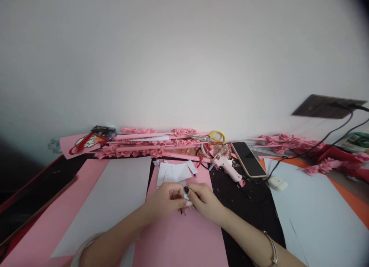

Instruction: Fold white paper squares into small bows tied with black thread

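Head view, run from a distance. I place the small white-and-black piece [186, 190], glossy and rounded at its black part, material unclear, at lower centre of the frame, between the left hand [165, 197] and the right hand [208, 203]. Neither hand is nearer: the fingertips of both meet at it, pinched narrow, one from each side. Black part uppermost in the frame, white just below. Long axis: fingers cover most of the piece, so I cannot tell. Both hands are over the long flat pink paper sheet [184, 244], which runs up the frame. Loose white paper pieces [173, 171] lie just above the hands in the frame. The pale pink plastic glue gun [230, 169] lies up and right, nearer the right hand, on the black worktop [235, 196].
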Action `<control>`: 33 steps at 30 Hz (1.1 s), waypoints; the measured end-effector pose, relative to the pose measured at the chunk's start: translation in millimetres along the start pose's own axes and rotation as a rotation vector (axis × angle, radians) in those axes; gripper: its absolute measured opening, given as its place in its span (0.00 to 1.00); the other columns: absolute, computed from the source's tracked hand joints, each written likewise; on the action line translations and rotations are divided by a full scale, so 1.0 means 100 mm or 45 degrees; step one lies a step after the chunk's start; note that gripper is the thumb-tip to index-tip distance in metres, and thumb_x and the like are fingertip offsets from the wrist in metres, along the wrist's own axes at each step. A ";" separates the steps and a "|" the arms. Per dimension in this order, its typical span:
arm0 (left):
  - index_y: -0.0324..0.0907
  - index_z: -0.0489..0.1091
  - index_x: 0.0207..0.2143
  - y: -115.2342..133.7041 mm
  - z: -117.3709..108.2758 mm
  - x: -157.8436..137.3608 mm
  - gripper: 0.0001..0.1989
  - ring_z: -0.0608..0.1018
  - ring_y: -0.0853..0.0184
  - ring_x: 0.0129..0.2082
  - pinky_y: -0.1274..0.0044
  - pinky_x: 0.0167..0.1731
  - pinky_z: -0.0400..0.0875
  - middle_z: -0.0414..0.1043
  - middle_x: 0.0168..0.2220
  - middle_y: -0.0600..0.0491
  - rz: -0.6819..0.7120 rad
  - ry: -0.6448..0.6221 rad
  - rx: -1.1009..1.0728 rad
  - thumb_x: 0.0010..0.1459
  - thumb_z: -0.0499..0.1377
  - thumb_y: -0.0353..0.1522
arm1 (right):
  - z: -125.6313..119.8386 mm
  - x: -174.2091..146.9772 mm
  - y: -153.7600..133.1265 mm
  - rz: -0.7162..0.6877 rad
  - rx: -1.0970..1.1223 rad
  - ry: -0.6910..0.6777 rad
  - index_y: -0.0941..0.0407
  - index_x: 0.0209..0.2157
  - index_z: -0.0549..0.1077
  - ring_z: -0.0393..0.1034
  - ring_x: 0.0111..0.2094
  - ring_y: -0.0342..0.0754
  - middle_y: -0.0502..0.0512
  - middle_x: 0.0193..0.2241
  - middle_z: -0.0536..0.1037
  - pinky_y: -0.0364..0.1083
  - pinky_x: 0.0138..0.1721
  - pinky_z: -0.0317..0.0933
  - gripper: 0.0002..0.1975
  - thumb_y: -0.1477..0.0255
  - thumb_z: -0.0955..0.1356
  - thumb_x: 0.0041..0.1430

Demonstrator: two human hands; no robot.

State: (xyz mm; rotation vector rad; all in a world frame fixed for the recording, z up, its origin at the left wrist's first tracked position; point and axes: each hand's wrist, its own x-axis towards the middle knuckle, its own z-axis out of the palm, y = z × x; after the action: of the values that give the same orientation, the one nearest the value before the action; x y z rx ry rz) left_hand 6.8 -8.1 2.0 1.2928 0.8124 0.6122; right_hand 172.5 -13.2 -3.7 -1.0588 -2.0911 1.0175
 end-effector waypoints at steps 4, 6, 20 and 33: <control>0.39 0.62 0.21 0.04 0.00 -0.01 0.09 0.73 0.70 0.23 0.76 0.28 0.67 0.70 0.19 0.56 0.026 -0.059 -0.015 0.48 0.60 0.31 | 0.00 0.00 -0.01 -0.023 -0.041 0.043 0.56 0.18 0.54 0.55 0.16 0.38 0.45 0.14 0.60 0.37 0.19 0.46 0.14 0.79 0.58 0.57; 0.39 0.63 0.23 0.06 0.00 -0.03 0.08 0.73 0.69 0.25 0.76 0.29 0.68 0.70 0.21 0.55 0.060 -0.104 -0.033 0.50 0.59 0.32 | -0.01 0.01 -0.01 -0.033 -0.055 0.085 0.56 0.17 0.54 0.55 0.16 0.38 0.44 0.13 0.61 0.37 0.18 0.47 0.15 0.81 0.59 0.55; 0.43 0.54 0.24 -0.02 0.15 -0.08 0.16 0.61 0.77 0.12 0.83 0.14 0.55 0.59 0.18 0.62 0.125 0.147 0.207 0.61 0.44 0.41 | 0.05 -0.02 -0.14 -0.074 0.213 0.115 0.55 0.25 0.59 0.65 0.23 0.43 0.49 0.20 0.68 0.41 0.27 0.58 0.14 0.71 0.54 0.65; 0.44 0.50 0.22 0.01 0.27 -0.11 0.16 0.58 0.73 0.16 0.80 0.18 0.53 0.52 0.16 0.62 0.117 0.365 0.333 0.63 0.41 0.38 | 0.15 -0.05 -0.13 -0.066 0.037 0.286 0.55 0.24 0.56 0.55 0.20 0.41 0.46 0.19 0.60 0.41 0.22 0.51 0.13 0.72 0.54 0.64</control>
State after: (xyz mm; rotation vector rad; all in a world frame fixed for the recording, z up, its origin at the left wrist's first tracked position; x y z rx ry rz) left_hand 21.9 -32.6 7.5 1.5066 1.1006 0.7967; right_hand 158.7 -27.7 -1.5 -1.0474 -1.9073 0.8587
